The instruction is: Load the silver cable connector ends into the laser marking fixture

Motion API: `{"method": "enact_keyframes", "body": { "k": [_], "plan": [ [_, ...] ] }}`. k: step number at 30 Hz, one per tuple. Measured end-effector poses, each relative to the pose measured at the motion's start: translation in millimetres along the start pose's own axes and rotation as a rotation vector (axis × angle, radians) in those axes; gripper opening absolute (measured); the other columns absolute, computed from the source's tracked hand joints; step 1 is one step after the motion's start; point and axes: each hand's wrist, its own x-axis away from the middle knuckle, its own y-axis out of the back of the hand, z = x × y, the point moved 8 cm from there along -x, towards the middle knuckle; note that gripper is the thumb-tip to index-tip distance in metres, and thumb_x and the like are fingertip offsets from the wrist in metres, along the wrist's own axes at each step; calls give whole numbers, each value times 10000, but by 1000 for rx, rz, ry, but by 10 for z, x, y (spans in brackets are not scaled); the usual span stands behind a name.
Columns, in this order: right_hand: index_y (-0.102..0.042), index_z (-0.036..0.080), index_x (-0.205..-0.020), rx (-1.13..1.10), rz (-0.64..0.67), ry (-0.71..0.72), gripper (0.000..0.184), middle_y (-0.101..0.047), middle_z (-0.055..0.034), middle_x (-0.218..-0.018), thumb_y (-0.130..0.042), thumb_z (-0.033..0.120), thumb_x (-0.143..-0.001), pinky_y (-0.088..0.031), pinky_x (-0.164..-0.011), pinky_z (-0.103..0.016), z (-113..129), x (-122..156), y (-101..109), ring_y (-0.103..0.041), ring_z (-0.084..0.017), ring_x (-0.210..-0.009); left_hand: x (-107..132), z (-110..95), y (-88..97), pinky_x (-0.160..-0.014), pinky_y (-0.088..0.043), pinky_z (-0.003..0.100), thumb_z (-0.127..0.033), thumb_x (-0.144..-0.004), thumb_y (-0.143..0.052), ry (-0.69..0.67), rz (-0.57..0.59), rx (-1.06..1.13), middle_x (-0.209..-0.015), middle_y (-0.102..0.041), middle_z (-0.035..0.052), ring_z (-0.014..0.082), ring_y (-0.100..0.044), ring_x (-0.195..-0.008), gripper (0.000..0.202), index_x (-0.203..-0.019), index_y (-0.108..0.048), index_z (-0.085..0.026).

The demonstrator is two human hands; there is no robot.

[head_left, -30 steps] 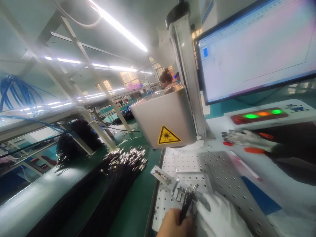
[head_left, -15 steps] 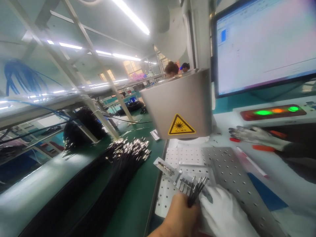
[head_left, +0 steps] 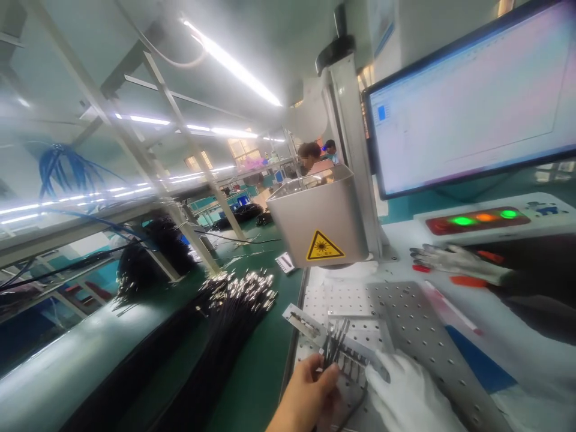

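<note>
My bare left hand point(head_left: 306, 390) grips a small bunch of black cables with metal tips point(head_left: 333, 348) and holds them over a slotted metal fixture point(head_left: 315, 329) on the perforated plate point(head_left: 405, 318). My right hand point(head_left: 405, 399), in a white glove, rests on the fixture's near end beside the cables; whether it pinches anything is unclear. The laser head with a yellow warning label point(head_left: 321, 231) hangs above the plate's far end.
A large bundle of black metal-tipped cables point(head_left: 225, 312) lies on the green bench to the left. A monitor point(head_left: 468, 102) and a control box with lit green and orange lights point(head_left: 481, 219) stand at right. Another person's gloved hand point(head_left: 450, 261) rests near red-handled tools. People work in the background.
My left hand has shifted the cable bunch slightly left and lowered it onto the fixture. The camera view has tilted and swung. The other person's gloved hand has stayed put.
</note>
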Motion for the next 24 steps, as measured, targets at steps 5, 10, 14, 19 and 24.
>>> {"method": "enact_keyframes", "body": {
  "k": [5,10,14,19,24],
  "plan": [
    [-681,231,-934,9,-17,34,271,-625,-112,-1038,-453,132,-825,-477,-725,-359,5,-38,43,-562,-273,-897,154,-76,-157,-321,-109,231,-528,-557,-685,83,45,31,-364,-495,-58,57,-264,-254,418,-740,-476,-216],
    [-669,245,-897,-20,-50,-14,289,-626,-89,-989,-398,153,-856,-461,-700,-345,-3,-1,2,-557,-252,-855,185,-110,-205,-330,-130,221,-492,-609,-659,75,54,39,-393,-511,-58,46,-270,-265,353,-708,-456,-221],
    [-662,228,-904,14,-74,-16,292,-619,-104,-999,-392,135,-843,-455,-709,-363,16,-3,35,-550,-264,-868,133,-61,-191,-406,-254,216,-448,-654,-642,45,59,61,-478,-525,-67,55,-335,-344,311,-740,-444,-224],
    [-677,239,-935,-9,4,-23,266,-625,-101,-1040,-458,158,-807,-463,-746,-372,-9,-24,7,-546,-274,-908,123,-137,38,-572,-336,247,-281,-674,-588,-148,-215,-292,-580,-524,-21,125,-502,-598,192,-608,-422,-209],
    [-679,252,-895,-63,-9,-41,264,-629,-93,-1009,-451,202,-772,-438,-707,-369,-19,2,-61,-543,-274,-876,246,-202,67,-615,-269,292,-304,-703,-558,-88,-331,-749,-649,-574,20,197,-569,-710,231,-610,-363,-221]
  ]
}}
